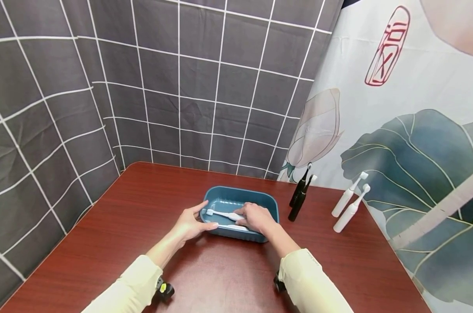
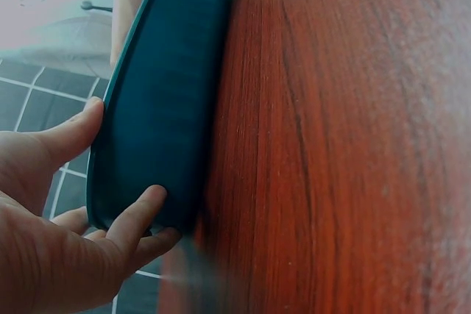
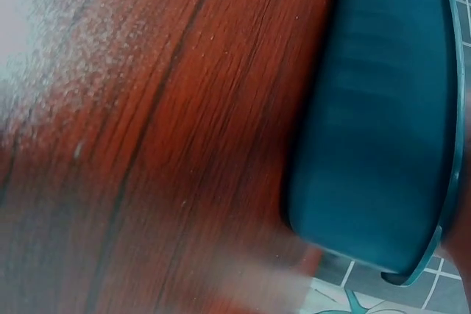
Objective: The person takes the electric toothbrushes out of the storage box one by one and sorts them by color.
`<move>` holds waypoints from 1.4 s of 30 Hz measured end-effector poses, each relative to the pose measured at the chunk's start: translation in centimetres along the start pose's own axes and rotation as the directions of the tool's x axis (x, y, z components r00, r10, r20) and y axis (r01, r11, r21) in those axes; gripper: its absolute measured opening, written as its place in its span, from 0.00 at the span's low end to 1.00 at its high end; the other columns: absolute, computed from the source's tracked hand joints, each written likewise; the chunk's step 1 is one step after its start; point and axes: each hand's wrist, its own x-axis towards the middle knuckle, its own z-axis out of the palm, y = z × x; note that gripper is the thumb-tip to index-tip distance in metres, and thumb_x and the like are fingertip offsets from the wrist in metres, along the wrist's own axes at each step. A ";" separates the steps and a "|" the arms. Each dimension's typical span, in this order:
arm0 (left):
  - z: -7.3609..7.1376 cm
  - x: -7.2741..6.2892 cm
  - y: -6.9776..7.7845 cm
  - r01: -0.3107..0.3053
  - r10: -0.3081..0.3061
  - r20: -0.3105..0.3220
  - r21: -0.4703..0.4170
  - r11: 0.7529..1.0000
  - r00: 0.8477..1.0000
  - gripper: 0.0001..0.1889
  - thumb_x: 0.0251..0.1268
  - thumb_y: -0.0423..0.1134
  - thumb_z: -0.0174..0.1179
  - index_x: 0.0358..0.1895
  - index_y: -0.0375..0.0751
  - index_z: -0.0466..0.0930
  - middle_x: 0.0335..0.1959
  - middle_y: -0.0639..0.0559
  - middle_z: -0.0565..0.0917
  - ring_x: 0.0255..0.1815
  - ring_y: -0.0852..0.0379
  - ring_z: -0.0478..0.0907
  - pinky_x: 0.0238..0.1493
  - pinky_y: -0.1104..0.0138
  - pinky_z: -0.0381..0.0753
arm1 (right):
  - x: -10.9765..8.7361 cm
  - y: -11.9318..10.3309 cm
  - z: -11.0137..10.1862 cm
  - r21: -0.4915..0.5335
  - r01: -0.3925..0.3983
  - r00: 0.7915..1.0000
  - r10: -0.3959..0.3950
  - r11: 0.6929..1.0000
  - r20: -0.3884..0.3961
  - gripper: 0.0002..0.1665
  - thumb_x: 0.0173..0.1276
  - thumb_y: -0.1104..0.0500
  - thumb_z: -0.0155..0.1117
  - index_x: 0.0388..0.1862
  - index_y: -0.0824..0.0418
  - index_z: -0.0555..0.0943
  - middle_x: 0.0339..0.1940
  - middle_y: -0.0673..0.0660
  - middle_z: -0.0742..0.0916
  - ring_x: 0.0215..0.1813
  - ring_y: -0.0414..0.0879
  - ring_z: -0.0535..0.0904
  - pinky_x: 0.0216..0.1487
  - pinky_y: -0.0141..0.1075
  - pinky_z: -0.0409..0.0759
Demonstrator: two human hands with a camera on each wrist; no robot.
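A blue plastic bin (image 1: pixel 224 192) stands on the table in the head view. Two white electric toothbrushes lie crosswise in it: one toothbrush (image 1: pixel 225 214) across the middle, with its head to the left, the other toothbrush (image 1: pixel 230 226) along the near wall. My right hand (image 1: pixel 256 217) reaches inside over the near rim and grips the middle toothbrush by its handle, which the fingers partly hide. At the bin's left end, my left hand (image 1: pixel 190 224) holds the near corner. In the left wrist view its thumb (image 2: pixel 90 117) touches the rim, while fingertips press the outer wall.
Right of the bin, two black electric toothbrushes (image 1: pixel 297 204) stand upright on the reddish-brown table (image 1: pixel 162 187). Farther right are two white electric toothbrushes (image 1: pixel 345 217), also upright. A dark gridded curtain (image 1: pixel 197 74) hangs behind the table, with a floral cloth (image 1: pixel 416 143) at the right.
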 end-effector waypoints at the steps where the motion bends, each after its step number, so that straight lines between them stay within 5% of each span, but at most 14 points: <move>1: 0.0 0.0 0.0 0.000 0.000 0.000 0.001 1.000 1.000 0.46 0.52 0.40 0.79 0.76 0.46 0.66 0.70 0.33 0.70 0.69 0.41 0.70 0.67 0.51 0.69 | 0.0 0.0 0.0 -0.003 -0.002 1.000 0.002 1.000 -0.002 0.21 0.69 0.51 0.70 0.60 0.49 0.85 0.42 0.50 0.85 0.42 0.44 0.77 0.39 0.40 0.76; 13: 0.1 0.2 -0.2 0.008 -0.008 -0.005 0.003 1.000 1.000 0.46 0.51 0.41 0.79 0.76 0.49 0.67 0.70 0.34 0.71 0.68 0.42 0.71 0.66 0.51 0.71 | -0.5 0.0 -0.8 0.000 -0.030 0.992 0.030 1.000 -0.121 0.24 0.71 0.50 0.67 0.65 0.49 0.82 0.45 0.53 0.82 0.43 0.46 0.77 0.41 0.41 0.78; 22: 0.0 0.1 -0.1 0.014 -0.014 -0.003 -0.005 1.000 1.000 0.47 0.51 0.40 0.79 0.76 0.48 0.66 0.70 0.33 0.71 0.69 0.42 0.71 0.66 0.52 0.71 | -1.2 0.5 -1.7 0.129 -0.068 0.930 0.110 0.989 -0.351 0.24 0.70 0.50 0.68 0.65 0.45 0.81 0.45 0.52 0.82 0.41 0.46 0.77 0.38 0.44 0.76; 26: 0.0 0.2 -0.1 0.013 -0.013 -0.004 -0.010 1.000 1.000 0.47 0.50 0.40 0.80 0.76 0.48 0.66 0.69 0.32 0.71 0.69 0.42 0.71 0.66 0.52 0.71 | -1.6 0.9 -2.4 0.305 -0.021 0.890 0.157 0.952 -0.429 0.24 0.68 0.54 0.71 0.63 0.49 0.83 0.44 0.53 0.83 0.42 0.49 0.77 0.38 0.44 0.75; 32: -0.1 0.2 0.0 0.013 -0.013 -0.003 -0.010 1.000 1.000 0.48 0.49 0.41 0.80 0.76 0.48 0.66 0.69 0.32 0.71 0.68 0.42 0.71 0.66 0.52 0.71 | -3.1 2.0 -3.7 0.504 0.124 0.844 0.176 0.854 -0.506 0.22 0.68 0.63 0.70 0.61 0.60 0.83 0.41 0.59 0.83 0.43 0.52 0.77 0.41 0.38 0.76; 37: 0.0 0.1 0.0 0.004 -0.004 -0.005 0.001 1.000 1.000 0.48 0.49 0.41 0.80 0.76 0.48 0.66 0.68 0.33 0.72 0.67 0.42 0.73 0.66 0.52 0.71 | -4.7 2.4 -4.9 0.626 0.114 0.838 0.264 0.772 -0.478 0.24 0.71 0.63 0.66 0.66 0.61 0.80 0.46 0.63 0.83 0.44 0.54 0.79 0.41 0.32 0.78; 42: 0.1 0.1 -0.1 -0.011 0.011 0.000 -0.026 1.000 1.000 0.49 0.48 0.41 0.81 0.76 0.45 0.65 0.67 0.31 0.73 0.66 0.42 0.74 0.64 0.53 0.73 | -6.7 1.8 -6.5 0.663 0.082 0.833 0.314 0.744 -0.456 0.25 0.72 0.64 0.65 0.67 0.66 0.77 0.47 0.65 0.82 0.45 0.54 0.79 0.39 0.29 0.78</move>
